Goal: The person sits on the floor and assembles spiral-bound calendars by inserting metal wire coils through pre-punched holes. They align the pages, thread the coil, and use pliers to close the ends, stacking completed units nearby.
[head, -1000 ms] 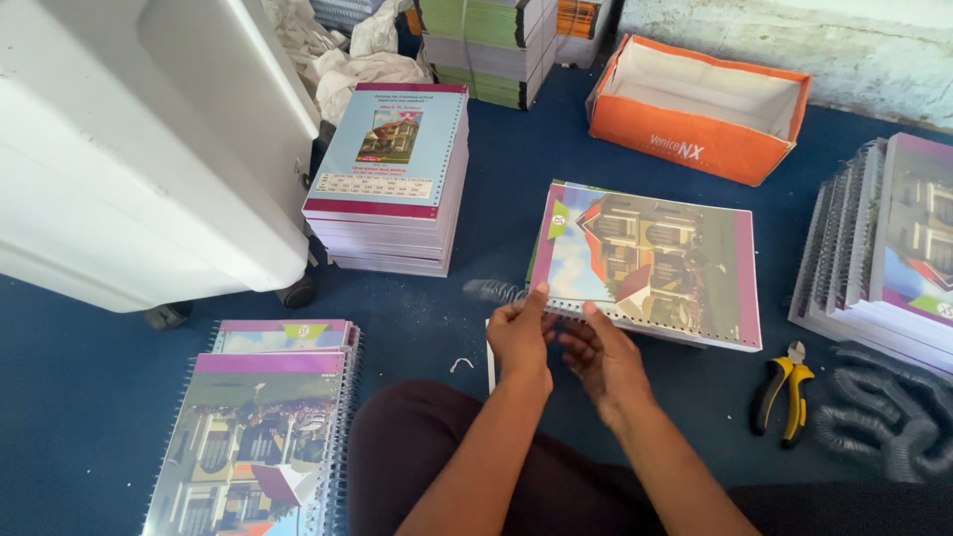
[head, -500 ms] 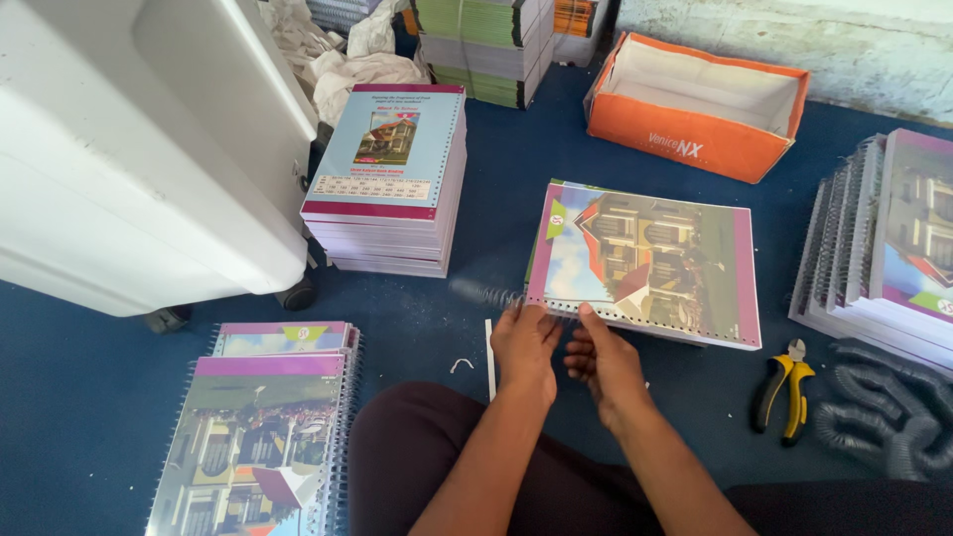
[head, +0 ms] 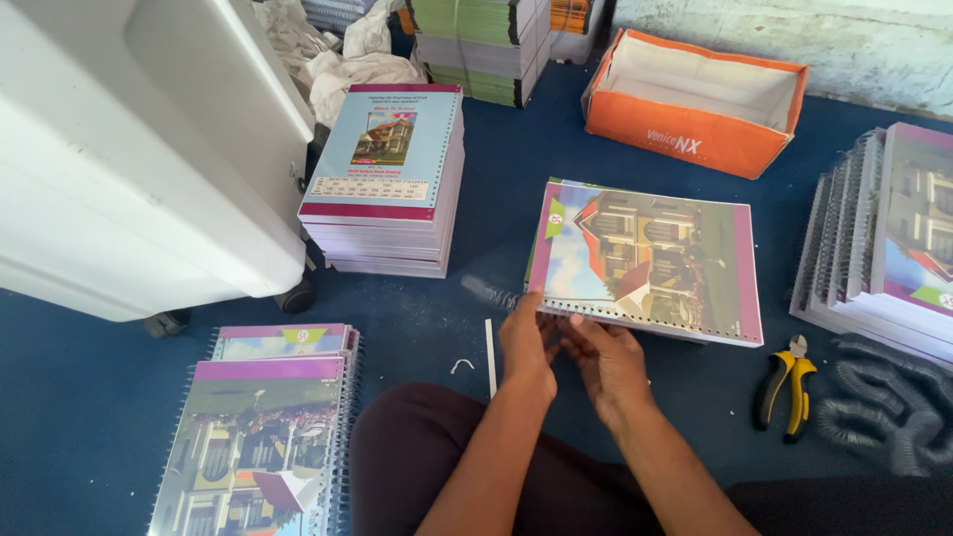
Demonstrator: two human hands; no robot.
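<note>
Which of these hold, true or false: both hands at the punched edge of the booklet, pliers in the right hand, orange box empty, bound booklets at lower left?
1. Both hands, left hand and right hand, are at the punched edge of the booklet. True.
2. The pliers are in the right hand. False: they lie on the blue floor, to the right of it.
3. The orange box is full of booklets. False: it looks empty.
4. Spiral-bound booklets lie at lower left. True.

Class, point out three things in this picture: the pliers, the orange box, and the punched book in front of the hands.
pliers [head: 784,389], head view, on the yellow handles.
orange box [head: 685,134], head view, on its front wall.
punched book [head: 655,253], head view, middle of the cover.
</note>
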